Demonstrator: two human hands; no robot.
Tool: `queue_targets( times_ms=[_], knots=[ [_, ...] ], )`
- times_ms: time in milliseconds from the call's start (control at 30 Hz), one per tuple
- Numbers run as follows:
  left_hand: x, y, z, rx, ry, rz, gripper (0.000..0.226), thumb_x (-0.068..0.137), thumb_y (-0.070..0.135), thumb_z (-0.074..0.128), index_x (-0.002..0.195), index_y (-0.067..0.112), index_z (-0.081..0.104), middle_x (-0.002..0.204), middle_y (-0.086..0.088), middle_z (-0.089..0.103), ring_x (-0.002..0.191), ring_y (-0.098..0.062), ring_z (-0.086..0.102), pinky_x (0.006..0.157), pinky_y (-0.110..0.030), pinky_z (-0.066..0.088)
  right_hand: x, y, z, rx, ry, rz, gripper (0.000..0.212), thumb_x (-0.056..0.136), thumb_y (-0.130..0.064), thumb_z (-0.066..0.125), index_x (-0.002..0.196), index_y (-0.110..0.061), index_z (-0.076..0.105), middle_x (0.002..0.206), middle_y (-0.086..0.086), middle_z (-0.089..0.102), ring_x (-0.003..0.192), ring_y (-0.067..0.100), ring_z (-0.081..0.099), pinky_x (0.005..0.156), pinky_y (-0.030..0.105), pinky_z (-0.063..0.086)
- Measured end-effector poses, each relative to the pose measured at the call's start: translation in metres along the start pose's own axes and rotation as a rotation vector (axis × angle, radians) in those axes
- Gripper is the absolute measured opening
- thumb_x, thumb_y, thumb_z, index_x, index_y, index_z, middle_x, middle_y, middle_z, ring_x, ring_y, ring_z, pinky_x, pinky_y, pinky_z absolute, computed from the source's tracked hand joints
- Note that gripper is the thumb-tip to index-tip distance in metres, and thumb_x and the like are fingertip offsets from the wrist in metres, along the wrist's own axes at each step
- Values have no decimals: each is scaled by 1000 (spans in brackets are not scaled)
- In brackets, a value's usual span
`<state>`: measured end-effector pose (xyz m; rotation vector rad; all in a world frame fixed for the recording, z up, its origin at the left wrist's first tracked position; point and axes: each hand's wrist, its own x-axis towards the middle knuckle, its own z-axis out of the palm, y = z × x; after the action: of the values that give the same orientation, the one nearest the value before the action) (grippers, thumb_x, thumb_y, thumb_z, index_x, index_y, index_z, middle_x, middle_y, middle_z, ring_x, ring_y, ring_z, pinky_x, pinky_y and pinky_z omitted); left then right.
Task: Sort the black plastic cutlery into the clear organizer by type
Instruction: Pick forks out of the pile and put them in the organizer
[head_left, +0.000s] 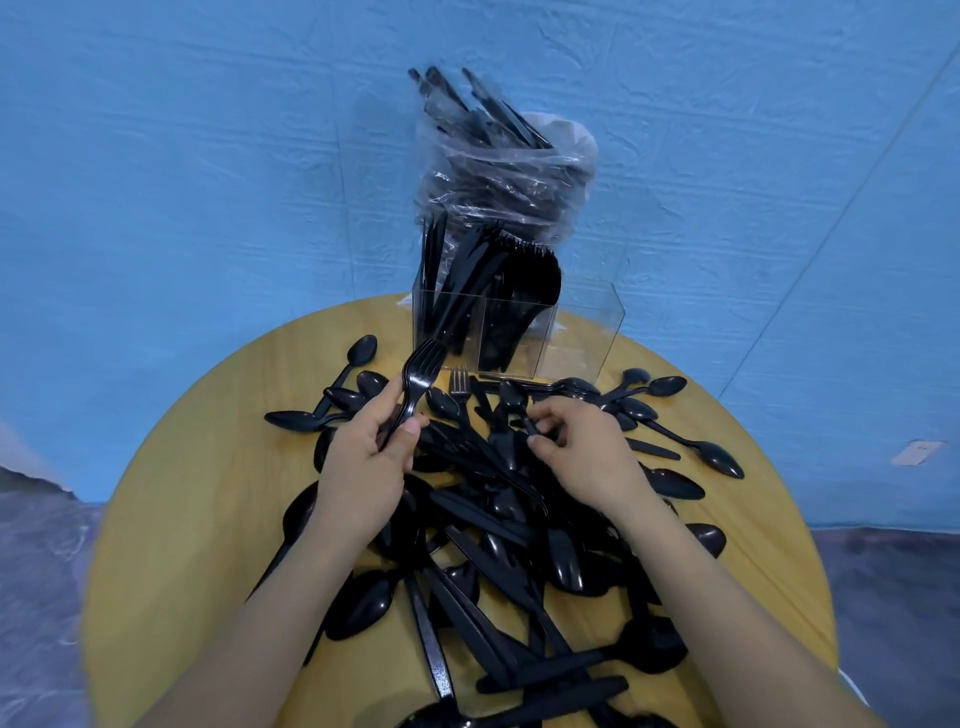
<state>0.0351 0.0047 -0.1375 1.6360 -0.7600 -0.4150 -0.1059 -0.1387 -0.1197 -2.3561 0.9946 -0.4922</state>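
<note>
A pile of black plastic cutlery, spoons, knives and forks mixed, covers the round wooden table. My left hand grips a small stack of forks, tines pointing up toward the clear organizer. My right hand pinches the handle of a piece in the pile; its type is hidden among the others. The organizer stands at the far edge. Its left compartment holds knives, the middle one forks, and the right one looks empty.
A clear plastic bag stuffed with more black cutlery leans behind the organizer against the blue backdrop. Loose spoons lie spread toward both table edges. A lone fork lies just in front of the organizer.
</note>
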Motion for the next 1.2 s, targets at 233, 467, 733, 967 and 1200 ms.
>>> queue_targets(
  times_ms=[233,467,733,967,1200],
  knots=[
    [0,-1,-1,-12,-9,21,51,96,15,49,142,31,34,69,2,52,50,2,43,51,-13,39,9,5,-5,139,110,94,27,91,-4,52,115,-11,61,73,-10,51,65,3,47,60,13,38],
    [2,-3,0,-21,-15,7,51,96,18,50,142,34,33,72,-1,55,50,2,42,55,-19,38,-1,-1,-17,204,-2,26,15,93,-22,58,98,-19,72,83,-8,66,78,7,59,73,20,46],
    [1,-3,-1,-27,-23,19,52,96,15,49,142,32,31,93,-10,63,51,3,44,56,-15,39,24,10,-18,39,132,143,20,93,-11,56,110,-6,65,96,3,63,86,13,55,74,18,40],
    [1,-2,0,-36,-31,11,52,96,15,49,143,29,31,85,-4,60,51,3,44,53,-12,40,37,1,-17,-143,-178,197,41,86,-30,68,118,-4,60,107,10,62,101,24,58,87,30,45],
    [-1,0,-1,-43,-22,0,52,96,16,49,144,29,32,80,-2,59,52,2,43,54,-13,41,51,-15,-17,-159,-261,217,20,84,-14,71,99,-3,64,87,7,57,88,25,56,70,25,43]
  ],
)
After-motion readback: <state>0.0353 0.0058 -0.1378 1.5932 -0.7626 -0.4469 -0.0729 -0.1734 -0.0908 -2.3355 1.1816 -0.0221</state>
